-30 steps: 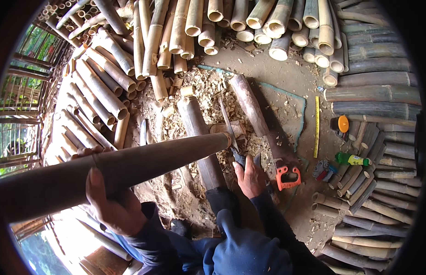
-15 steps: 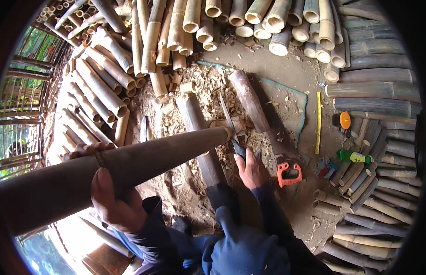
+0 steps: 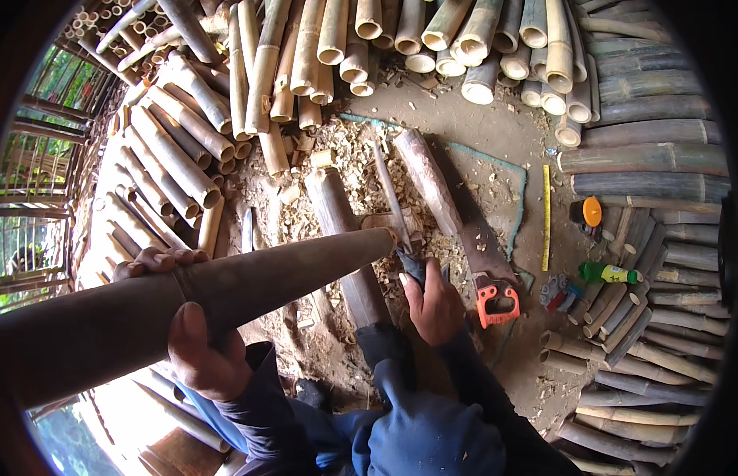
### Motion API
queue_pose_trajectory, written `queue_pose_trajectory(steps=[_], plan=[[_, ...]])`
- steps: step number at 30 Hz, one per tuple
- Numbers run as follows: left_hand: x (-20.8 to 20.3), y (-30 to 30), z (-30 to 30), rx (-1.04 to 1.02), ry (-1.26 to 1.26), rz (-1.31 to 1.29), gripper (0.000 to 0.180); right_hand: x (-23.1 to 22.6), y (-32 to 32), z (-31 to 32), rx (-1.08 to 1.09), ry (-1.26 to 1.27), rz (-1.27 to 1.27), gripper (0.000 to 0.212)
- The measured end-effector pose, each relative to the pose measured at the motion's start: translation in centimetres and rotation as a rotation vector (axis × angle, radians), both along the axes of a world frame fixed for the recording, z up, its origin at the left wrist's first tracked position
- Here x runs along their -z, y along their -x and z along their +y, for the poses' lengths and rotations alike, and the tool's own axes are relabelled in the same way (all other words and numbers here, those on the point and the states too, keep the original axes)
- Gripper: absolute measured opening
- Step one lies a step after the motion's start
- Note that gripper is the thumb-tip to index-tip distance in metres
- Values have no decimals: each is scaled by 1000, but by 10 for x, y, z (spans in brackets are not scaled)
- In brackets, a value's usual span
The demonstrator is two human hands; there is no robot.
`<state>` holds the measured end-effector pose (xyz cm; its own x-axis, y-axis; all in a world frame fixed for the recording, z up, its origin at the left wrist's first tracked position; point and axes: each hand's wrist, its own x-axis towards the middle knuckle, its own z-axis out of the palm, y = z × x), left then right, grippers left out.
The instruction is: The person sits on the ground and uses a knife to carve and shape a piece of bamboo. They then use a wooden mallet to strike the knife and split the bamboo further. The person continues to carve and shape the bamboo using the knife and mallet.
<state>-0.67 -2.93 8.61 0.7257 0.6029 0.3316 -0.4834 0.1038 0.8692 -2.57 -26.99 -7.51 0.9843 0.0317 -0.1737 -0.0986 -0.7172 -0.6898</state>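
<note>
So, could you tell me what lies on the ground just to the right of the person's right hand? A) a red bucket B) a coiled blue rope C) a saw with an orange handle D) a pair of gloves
C: a saw with an orange handle lies on the ground beside the right hand, which grips a blade's dark handle.

A long brown bamboo pole (image 3: 226, 293) is gripped by the left hand (image 3: 198, 349); a dark-handled blade (image 3: 401, 230) is held at its end by the right hand (image 3: 432, 305).

Hidden ends and covered parts

The long brown bamboo pole (image 3: 226, 297) runs off the left edge; the right hand (image 3: 434, 305) covers the dark knife handle (image 3: 414, 268); the far stacked bamboo poles (image 3: 369, 32) are cut off.
</note>
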Motion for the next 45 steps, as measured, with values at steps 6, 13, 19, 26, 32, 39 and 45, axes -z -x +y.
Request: queue_pose_trajectory(steps=[6,13,19,26,32,39,45], plan=[[-5,-4,-13,48,18,-16,68,90,10,-23,6,155,-76,46],[-3,6,-3,-99,-27,50,66,19,7,5,32,23,-129,41],[-6,0,-10,-74,8,29,69,90,12,-1,82,193,-41,48],[9,9,26,365,-84,-161,69,22,2,-8,-32,61,92,54],[10,0,27,408,-101,-156,70,31,-1,-12,-35,-59,-141,45],[12,1,31,389,-114,-167,77,50,-2,-14,-38,112,-145,47],[17,-3,37,427,-133,-198,77,24,3,-11,-35,0,-111,47]])
